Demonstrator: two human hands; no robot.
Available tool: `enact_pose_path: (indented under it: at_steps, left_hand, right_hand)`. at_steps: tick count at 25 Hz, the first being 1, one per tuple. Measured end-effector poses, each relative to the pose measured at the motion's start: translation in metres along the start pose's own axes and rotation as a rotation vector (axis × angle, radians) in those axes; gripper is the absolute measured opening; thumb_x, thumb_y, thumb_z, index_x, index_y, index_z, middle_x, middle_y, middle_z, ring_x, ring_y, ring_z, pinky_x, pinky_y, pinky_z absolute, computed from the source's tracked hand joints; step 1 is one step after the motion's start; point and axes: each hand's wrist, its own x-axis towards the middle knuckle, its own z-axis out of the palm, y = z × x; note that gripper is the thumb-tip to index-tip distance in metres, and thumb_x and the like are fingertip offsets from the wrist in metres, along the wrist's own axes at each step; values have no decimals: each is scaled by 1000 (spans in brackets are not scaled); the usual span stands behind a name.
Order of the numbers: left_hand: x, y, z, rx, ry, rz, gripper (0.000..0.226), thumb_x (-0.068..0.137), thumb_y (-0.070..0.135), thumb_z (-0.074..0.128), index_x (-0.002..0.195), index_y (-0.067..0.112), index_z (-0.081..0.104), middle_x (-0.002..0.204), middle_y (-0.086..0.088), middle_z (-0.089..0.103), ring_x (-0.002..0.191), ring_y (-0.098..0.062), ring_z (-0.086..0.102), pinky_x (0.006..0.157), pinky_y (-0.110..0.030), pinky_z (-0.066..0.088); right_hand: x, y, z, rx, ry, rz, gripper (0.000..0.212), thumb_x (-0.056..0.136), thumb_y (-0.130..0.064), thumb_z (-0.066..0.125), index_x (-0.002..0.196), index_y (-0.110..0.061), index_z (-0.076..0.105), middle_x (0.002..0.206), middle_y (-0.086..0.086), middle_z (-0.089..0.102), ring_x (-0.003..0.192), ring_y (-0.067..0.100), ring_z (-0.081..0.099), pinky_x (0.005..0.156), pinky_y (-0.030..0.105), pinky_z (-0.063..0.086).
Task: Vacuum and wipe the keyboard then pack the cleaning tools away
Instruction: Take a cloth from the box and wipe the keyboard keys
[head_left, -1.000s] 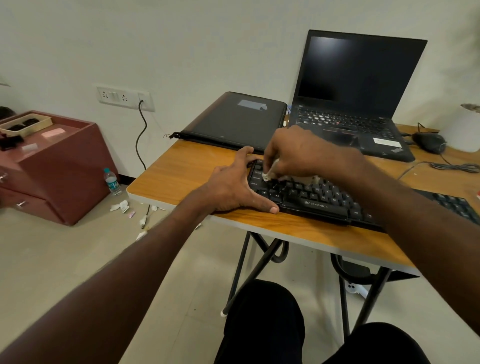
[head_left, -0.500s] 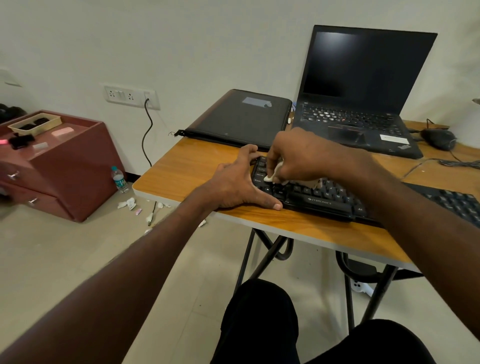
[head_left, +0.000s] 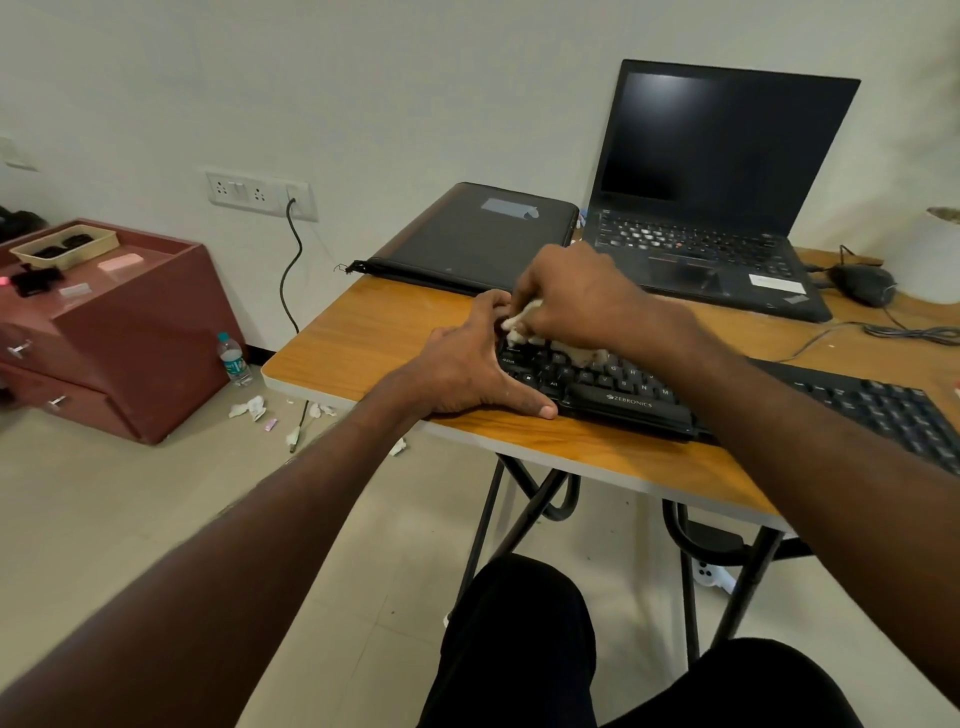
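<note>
The right hand (head_left: 576, 296) has its grip closed on a crumpled whitish cloth (head_left: 522, 325), fingers curled round it and pressing it down onto the far-left keys of the black keyboard (head_left: 618, 389); part of the cloth shows under the palm, lying on the key rows. The left hand (head_left: 467, 369) lies flat with its grip apart, fingers straight, against the keyboard's left end: the thumb runs along the near edge, and the fingers reach to the far-left corner, just beside the cloth. The keyboard lies near the near edge of the wooden counter (head_left: 374, 332), running off to the right under the right forearm. Beyond it, at the far side of the counter, an open black laptop (head_left: 717, 208) stands with a dark screen, and a closed dark laptop (head_left: 478, 234) lies to its left, its left end over the counter's edge. A black mouse (head_left: 862, 283) sits to the right of the open laptop, its cable trailing across the counter. On the floor to the left stand a reddish-brown drawer cabinet (head_left: 130, 332) carrying a beige tray (head_left: 65, 244) and a small water bottle (head_left: 234, 358), with scraps of white paper (head_left: 249, 408) scattered near the counter's legs. A wall socket (head_left: 260, 195) with a black cord plugged in sits above them.
</note>
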Motion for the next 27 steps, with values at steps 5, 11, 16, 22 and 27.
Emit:
enact_pose_path:
  at_steps: [5,11,16,22,27]
  left_hand:
    - [2,-1,2,-1,5,3,150,38,82,92,158,40,12,166,13,35,153,-22,33,125,-53,30]
    - [0,-1,2,5,4,-19,139,44,77,95,154,42,18,157,8,45,148,-28,38,121,-56,36]
    - [-1,3,1,26,5,-1,146,47,74,95,161,35,12,168,10,33,155,-26,31,126,-54,28]
    - [1,-1,1,-9,-7,-11,147,39,81,94,156,41,16,158,8,45,150,-26,37,123,-55,32]
    - [0,1,1,-3,0,2,145,45,74,96,160,38,14,166,8,38,153,-25,32,126,-54,27]
  right_hand:
    - [-8,17,12,-105,10,127,12,89,-24,76,101,-21,76,103,5,68,87,18,63,65,28,46]
    - [-13,-4,16,-28,98,-67,18,89,-16,74,103,-25,78,101,-2,72,90,16,66,73,27,48]
    - [-20,11,6,-45,-40,-26,18,89,-11,73,97,-25,80,102,-3,72,90,15,66,67,23,46]
    - [-19,-1,26,-18,92,-54,20,90,-16,70,107,-22,78,101,-2,71,86,14,64,73,27,54]
    - [-19,2,18,-133,79,44,16,92,-27,67,107,-21,71,98,3,69,84,20,64,74,39,58]
